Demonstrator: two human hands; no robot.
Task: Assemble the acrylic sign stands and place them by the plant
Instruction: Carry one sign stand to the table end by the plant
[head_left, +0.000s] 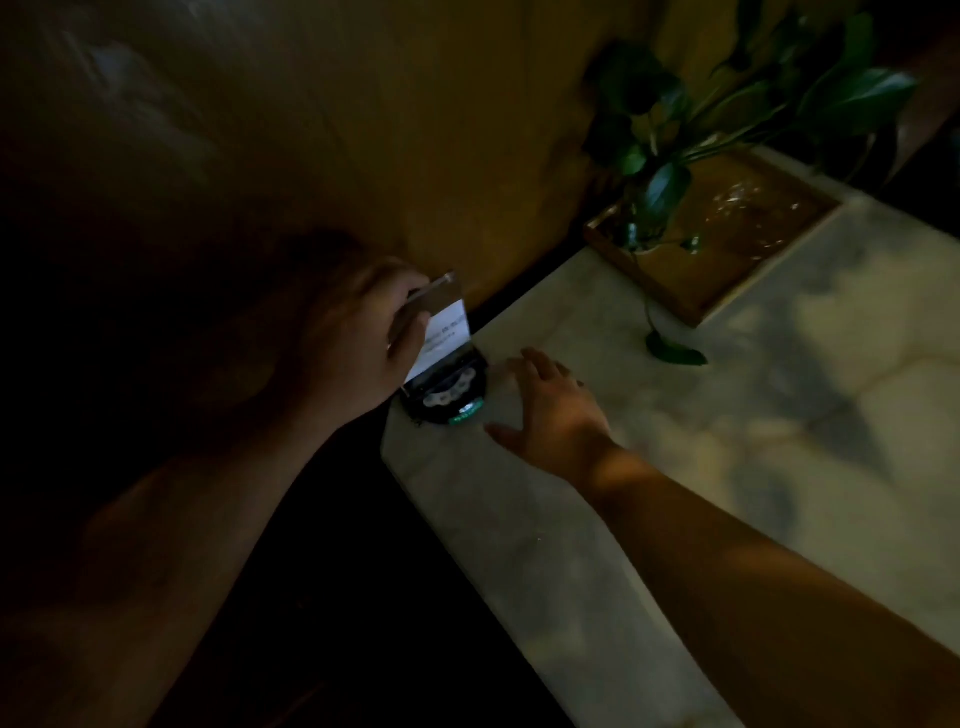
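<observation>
Left hand (363, 332) has its grip closed on the sign (441, 332) at the surface's (675, 467) far-left corner; right hand (550, 410) lies spread (holding nothing) beside the base (447, 397); plant (727, 130) at the far edge

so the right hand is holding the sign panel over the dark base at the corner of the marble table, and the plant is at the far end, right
Not quite: the head view shows the left hand holding the sign panel over the dark base. The right hand is open and empty, spread just beside the base. The rest stands: this is at the corner of the marble table, with the plant at the far end.
</observation>
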